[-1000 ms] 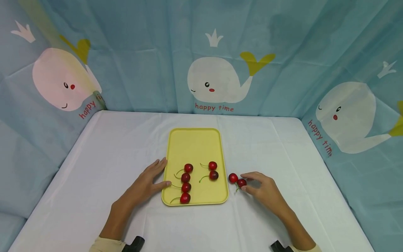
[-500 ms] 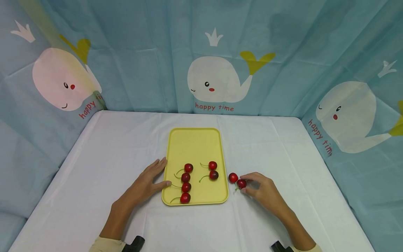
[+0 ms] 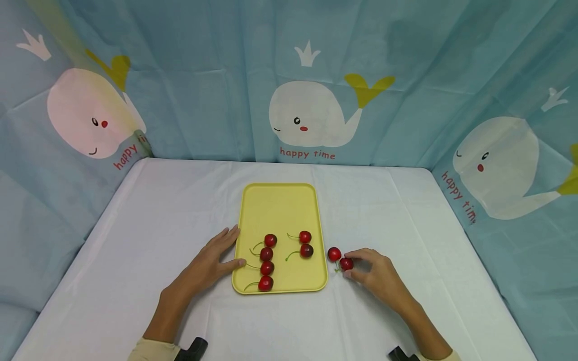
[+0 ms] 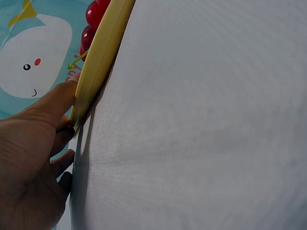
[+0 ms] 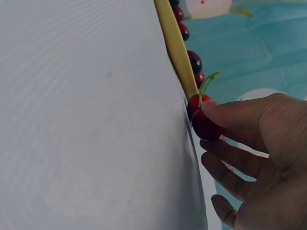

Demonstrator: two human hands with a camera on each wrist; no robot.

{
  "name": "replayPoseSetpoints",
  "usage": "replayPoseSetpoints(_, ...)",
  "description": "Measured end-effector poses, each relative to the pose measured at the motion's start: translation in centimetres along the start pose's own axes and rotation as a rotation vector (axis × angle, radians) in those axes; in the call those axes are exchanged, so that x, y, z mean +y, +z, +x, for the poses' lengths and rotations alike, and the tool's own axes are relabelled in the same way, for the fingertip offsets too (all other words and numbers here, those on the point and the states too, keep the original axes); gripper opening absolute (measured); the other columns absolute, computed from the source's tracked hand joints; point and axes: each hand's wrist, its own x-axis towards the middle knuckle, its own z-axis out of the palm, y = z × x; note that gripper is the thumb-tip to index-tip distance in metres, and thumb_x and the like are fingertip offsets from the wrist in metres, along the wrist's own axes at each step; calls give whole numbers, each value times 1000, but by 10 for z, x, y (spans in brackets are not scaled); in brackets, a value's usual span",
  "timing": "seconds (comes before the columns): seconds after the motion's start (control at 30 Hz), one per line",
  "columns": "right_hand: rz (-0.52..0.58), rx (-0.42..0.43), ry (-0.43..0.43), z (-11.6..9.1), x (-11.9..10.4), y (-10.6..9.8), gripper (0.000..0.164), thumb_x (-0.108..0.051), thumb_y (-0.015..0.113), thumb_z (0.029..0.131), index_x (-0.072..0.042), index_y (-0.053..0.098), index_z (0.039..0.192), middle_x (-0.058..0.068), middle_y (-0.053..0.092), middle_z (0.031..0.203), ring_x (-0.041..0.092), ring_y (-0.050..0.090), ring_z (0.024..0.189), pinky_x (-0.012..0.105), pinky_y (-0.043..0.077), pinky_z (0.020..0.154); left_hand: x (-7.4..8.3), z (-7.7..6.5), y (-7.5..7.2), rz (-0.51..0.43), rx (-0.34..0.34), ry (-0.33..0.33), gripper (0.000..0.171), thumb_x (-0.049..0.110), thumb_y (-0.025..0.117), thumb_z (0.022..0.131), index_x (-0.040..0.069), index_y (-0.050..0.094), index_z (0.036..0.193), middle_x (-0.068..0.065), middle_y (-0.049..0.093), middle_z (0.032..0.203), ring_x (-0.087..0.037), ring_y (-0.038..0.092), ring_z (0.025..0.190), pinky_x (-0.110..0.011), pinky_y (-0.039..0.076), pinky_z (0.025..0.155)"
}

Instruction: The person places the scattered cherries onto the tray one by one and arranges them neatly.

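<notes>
A yellow tray [image 3: 280, 210] lies on the white-covered table with two columns of cherries on it. The left column holds several cherries [image 3: 266, 268], stems pointing left; at the right are two more cherries [image 3: 305, 244]. My left hand [image 3: 205, 265] rests against the tray's left side, fingers extended and thumb over the rim. Just off the tray's right edge, my right hand [image 3: 379, 276] pinches a dark red cherry [image 5: 206, 125] between thumb and fingers, its green stem showing. Another cherry [image 3: 334, 254] sits beside it, close to the tray edge.
White cloth [image 3: 180, 200] covers the table around the tray. A blue curtain [image 3: 203, 100] with printed whales stands behind and along both sides.
The stem of the pinched cherry has swung left and upward as the right fingers shift it slightly. The left hand and the tray stay in place.
</notes>
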Motion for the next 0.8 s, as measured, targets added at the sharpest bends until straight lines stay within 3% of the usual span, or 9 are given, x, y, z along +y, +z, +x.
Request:
replayPoseSetpoints(0.33,1,14,-19,-3,-6,-3,36,-15,91,84,-18,80,119,-12,76,113,17,68,114,53,57,100,0,0,0,-8,-4,2,91,39,82,93,9,36,166,-9,32,173,-41,21,162,-68,26,125)
replayPoseSetpoints(0.8,72,9,-132,-2,-20,-3,37,-19,92,84,-22,79,119,-15,75,110,13,67,109,52,55,97,1,0,-1,-6,-8,-10,91,42,81,94,12,35,166,-8,31,174,-41,20,162,-68,24,125)
